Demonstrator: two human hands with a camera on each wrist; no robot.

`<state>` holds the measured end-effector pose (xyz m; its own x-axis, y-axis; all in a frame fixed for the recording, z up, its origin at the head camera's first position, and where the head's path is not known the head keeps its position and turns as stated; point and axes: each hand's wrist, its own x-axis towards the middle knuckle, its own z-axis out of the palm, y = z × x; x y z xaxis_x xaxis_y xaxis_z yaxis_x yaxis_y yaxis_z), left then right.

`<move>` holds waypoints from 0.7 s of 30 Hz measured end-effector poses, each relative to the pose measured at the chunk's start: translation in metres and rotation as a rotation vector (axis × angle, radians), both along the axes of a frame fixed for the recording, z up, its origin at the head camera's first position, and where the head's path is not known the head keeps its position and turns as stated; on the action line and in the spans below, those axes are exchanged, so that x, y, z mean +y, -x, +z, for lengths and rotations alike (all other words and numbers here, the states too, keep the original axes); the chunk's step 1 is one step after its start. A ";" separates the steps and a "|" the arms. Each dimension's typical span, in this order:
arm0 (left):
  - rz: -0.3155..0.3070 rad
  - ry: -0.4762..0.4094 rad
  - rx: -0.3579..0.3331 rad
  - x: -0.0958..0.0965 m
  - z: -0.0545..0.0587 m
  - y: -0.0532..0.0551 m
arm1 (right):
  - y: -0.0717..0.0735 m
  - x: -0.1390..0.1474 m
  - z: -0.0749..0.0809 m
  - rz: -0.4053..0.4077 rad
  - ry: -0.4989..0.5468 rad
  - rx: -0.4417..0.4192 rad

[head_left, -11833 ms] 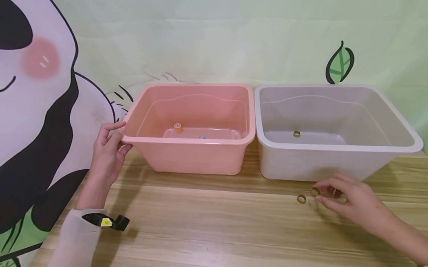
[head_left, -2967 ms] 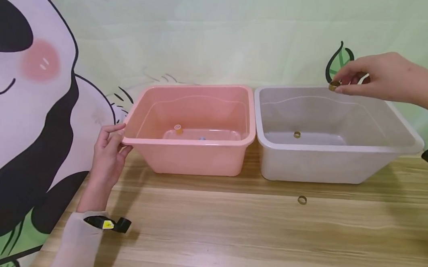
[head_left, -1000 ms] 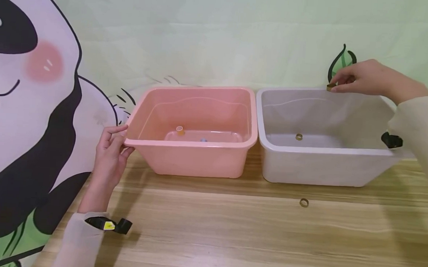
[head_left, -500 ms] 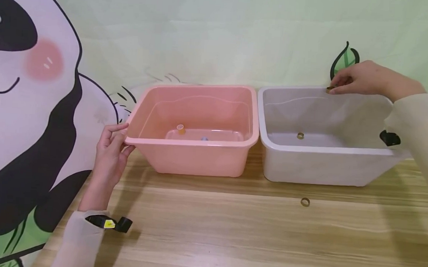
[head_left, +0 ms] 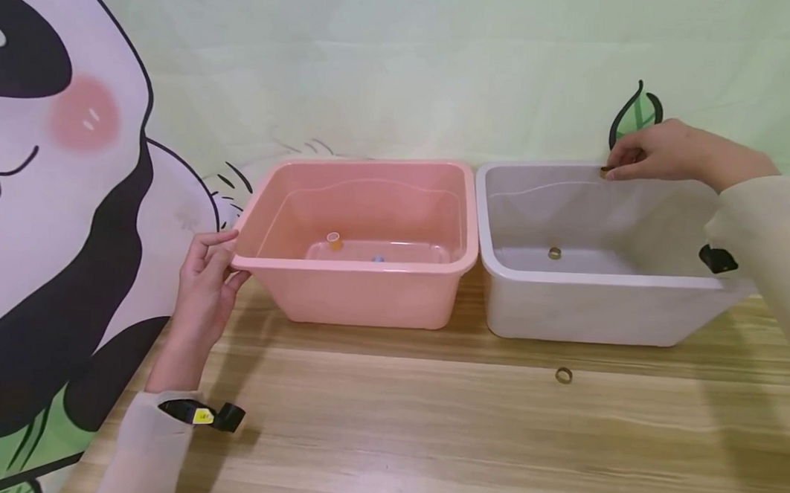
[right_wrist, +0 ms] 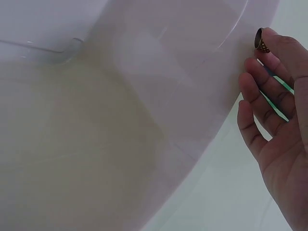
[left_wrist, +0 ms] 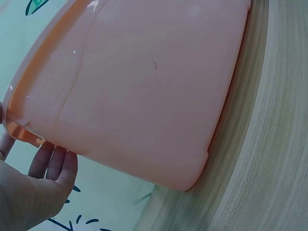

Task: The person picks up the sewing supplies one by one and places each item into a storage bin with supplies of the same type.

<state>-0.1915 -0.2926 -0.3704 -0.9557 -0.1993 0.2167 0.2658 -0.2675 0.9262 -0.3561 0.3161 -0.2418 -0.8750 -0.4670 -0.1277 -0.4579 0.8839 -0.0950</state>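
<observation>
R hand (head_left: 684,151): grip pinches held ring (right_wrist: 262,45) btwn thumb & fingertip; pos. at far rim of grey tub (head_left: 586,309), approx. mid-width.
Held ring, change: vs. approx. 1 s ago, lowered slightly, from just above far rim to abt. rim level. Contact w/ tub: can't tell.
R sleeve (head_left: 771,229), change: now crosses right end of grey tub; 3 s ago nearly out of view.
Grey tub, contents: 1 loose ring (head_left: 554,252) on floor, unchanged.
Tabletop (head_left: 385,432): 1 spare ring (head_left: 564,374), near side of grey tub, no hand on it. Approx. 12 s ago R hand pinched a ring just beside it.
L hand (head_left: 207,285): grip holds left rim of pink tub (head_left: 365,297), near corner; no change.
Pink tub, contents: orange cap (head_left: 334,241) + small blue piece (head_left: 378,258), mostly hidden by near rim; no change.
Ring work, status (judged): handling underway at grey tub; held ring not yet released, spare ring not yet picked up.
</observation>
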 end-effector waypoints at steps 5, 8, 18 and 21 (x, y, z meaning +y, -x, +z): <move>-0.009 -0.028 0.004 0.001 -0.002 -0.001 | -0.001 0.000 -0.001 0.004 0.001 0.004; -0.009 -0.034 0.004 0.002 -0.002 -0.002 | -0.002 0.002 -0.002 0.006 -0.013 0.010; -0.003 -0.010 0.007 0.004 0.001 -0.002 | -0.005 -0.001 -0.004 0.058 -0.061 0.040; -0.005 -0.012 0.010 0.004 0.001 -0.002 | -0.005 -0.005 -0.004 0.070 -0.077 0.041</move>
<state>-0.1899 -0.2890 -0.3694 -0.9546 -0.1967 0.2237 0.2733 -0.2800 0.9203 -0.3506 0.3115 -0.2456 -0.8460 -0.5172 -0.1298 -0.5207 0.8537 -0.0081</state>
